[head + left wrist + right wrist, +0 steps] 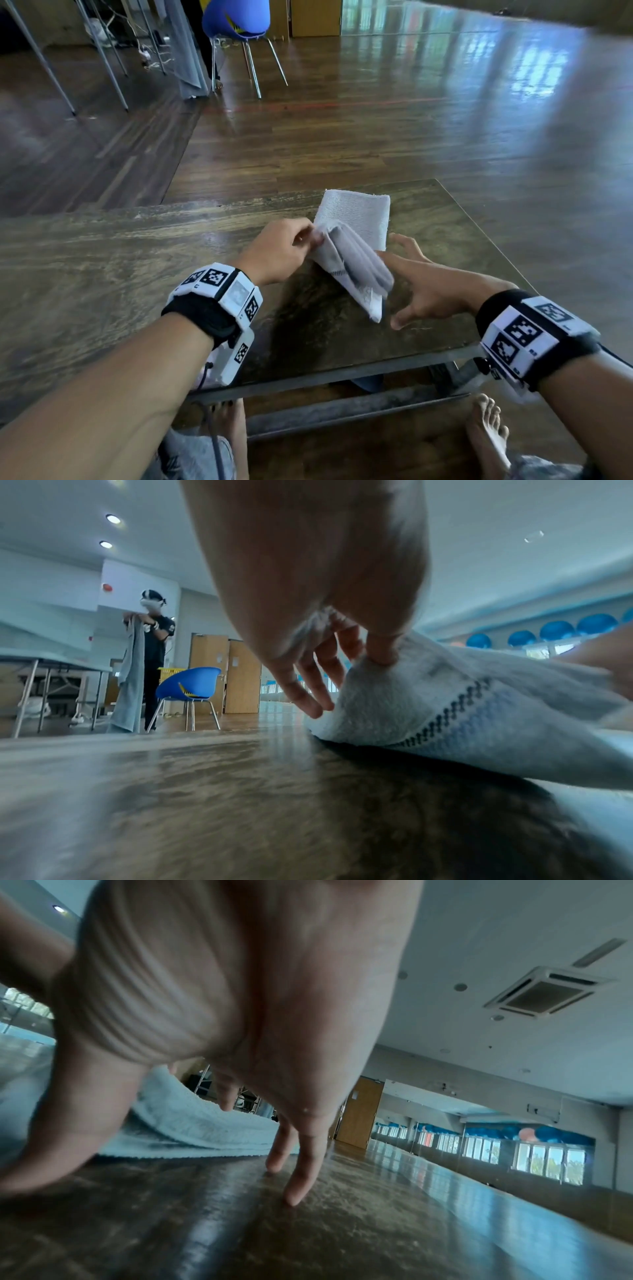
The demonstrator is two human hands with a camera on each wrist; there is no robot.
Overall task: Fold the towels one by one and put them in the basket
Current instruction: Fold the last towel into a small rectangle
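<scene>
A pale grey towel [356, 240] lies half folded on the right part of the wooden table [120, 274], its near layers lifted off the surface. My left hand [313, 238] pinches the towel's left edge between thumb and fingertips; the left wrist view shows the hand [371, 653] gripping the raised fold of the towel [445, 710] with its dark stitched stripe. My right hand [404, 287] is spread, the forefinger lying on the lifted layers. In the right wrist view its fingertips [294, 1191] touch the table beside the towel [192, 1123]. No basket shows near me.
The table's right edge [496, 246] and near edge run close to the towel. A blue chair [236, 20] stands far off on the wood floor. Another person [154, 642] holds up a long towel there, with a yellow basket [171, 671] behind the chair.
</scene>
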